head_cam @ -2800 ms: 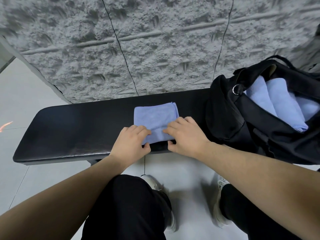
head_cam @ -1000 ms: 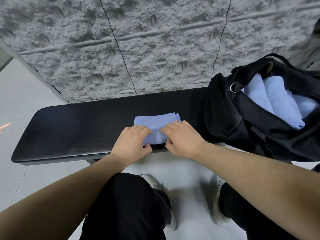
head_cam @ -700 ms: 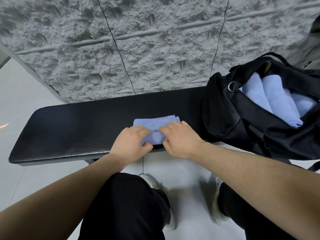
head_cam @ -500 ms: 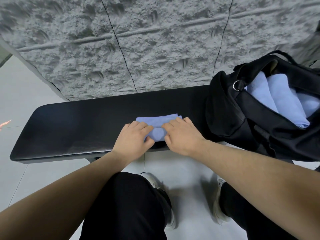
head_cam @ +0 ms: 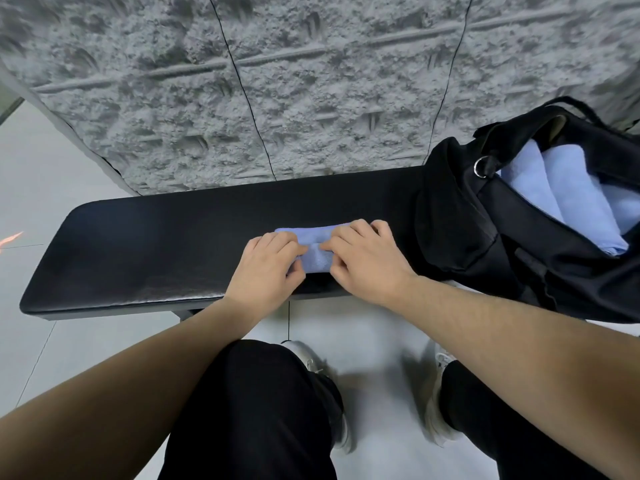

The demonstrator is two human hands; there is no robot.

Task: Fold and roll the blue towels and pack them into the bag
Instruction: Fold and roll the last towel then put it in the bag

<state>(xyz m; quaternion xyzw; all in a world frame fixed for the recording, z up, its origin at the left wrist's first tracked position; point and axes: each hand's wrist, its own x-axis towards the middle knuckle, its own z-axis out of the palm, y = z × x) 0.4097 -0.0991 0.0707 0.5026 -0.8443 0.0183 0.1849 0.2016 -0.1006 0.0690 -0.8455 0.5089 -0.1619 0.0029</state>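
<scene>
1. Since a roll only stays tight with even pressure across its width, both hands sit side by side on the blue towel (head_cam: 317, 252): left hand (head_cam: 265, 271) on its left half, right hand (head_cam: 367, 263) on its right half. Each grip is clamped on the towel, fingers curled over the top and thumbs tucked at the near side, so the roll looks pinched rather than just pressed flat.

2. The towel lies on the black counter (head_cam: 156, 247), roughly dead centre of the view, close to the near edge. Only a thin strip of flat cloth shows past the fingertips at 12 o'clock, so my guess is the rolling is nearly finished.

3. Out at 3 o'clock from the hands, the black bag (head_cam: 502, 237) rests on the counter's right end with its mouth open and facing the person. That looks like deliberate placement: a short carry to the right and the roll drops straight in.

4. Count time:
- hands: two, both on the same towel
- towels on the counter: one
- packed towels (head_cam: 571, 188) in the bag: at least two rolls lying side by side, with a paler bit at the right that may be a third, can't tell
- bags: one

5. Behind the counter at 12 o'clock is a rough grey wall (head_cam: 311, 98).
</scene>
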